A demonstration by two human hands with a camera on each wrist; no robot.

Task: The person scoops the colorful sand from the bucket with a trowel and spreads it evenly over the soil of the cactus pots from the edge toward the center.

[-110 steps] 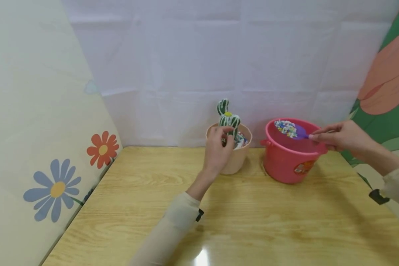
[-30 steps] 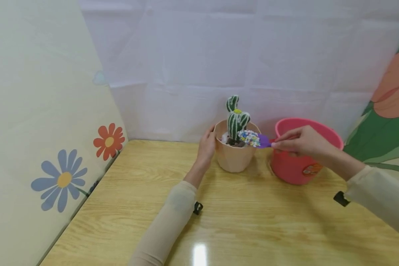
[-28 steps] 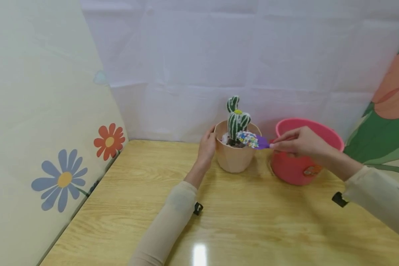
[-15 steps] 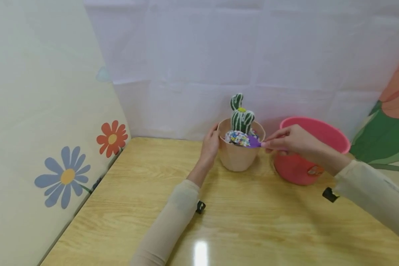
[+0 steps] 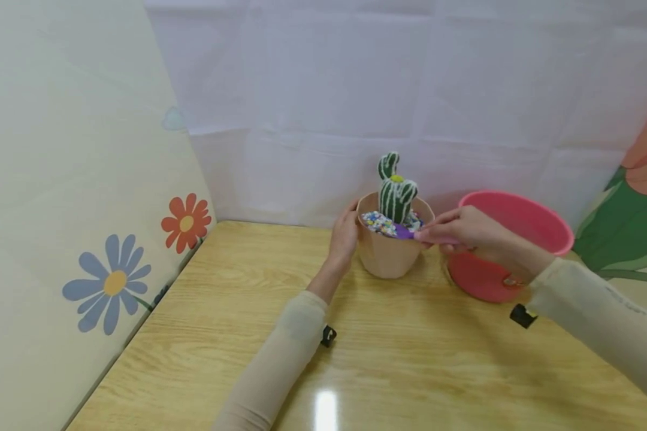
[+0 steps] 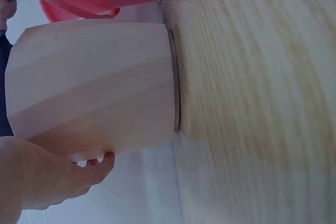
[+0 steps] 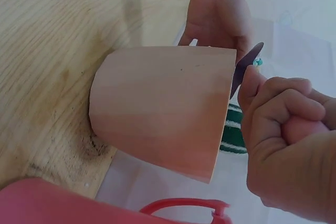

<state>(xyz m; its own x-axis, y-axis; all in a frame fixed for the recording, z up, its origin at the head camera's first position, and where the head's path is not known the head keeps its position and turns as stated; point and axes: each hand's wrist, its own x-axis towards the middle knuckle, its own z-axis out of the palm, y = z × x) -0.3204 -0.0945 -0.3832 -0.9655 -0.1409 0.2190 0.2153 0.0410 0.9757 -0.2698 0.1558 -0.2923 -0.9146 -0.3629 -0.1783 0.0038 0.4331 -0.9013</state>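
Note:
A knitted green-and-white cactus (image 5: 394,199) stands in a peach flower pot (image 5: 387,254). Small multicoloured pellets (image 5: 378,222) lie around its base, inside the rim. My left hand (image 5: 344,238) holds the pot by its left side, with fingertips against the wall in the left wrist view. My right hand (image 5: 466,231) grips the pink handle of a small purple toy shovel (image 5: 404,231). Its blade is tilted at the pot's front rim, right beside the pellets. In the right wrist view the shovel's blade (image 7: 240,73) shows edge-on over the pot mouth, and my fingers curl around the handle.
Just right of the pot stands a pink bucket (image 5: 477,276), partly covered by my right hand and forearm. A white cloth (image 5: 313,108) hangs behind the wooden table (image 5: 259,287). Flower-patterned panels (image 5: 113,179) border the left and right sides.
My left hand went from the cactus to the pot's side. My right hand brought the loaded shovel left from above the bucket to the pot and tipped it; its pellets now lie in the pot.

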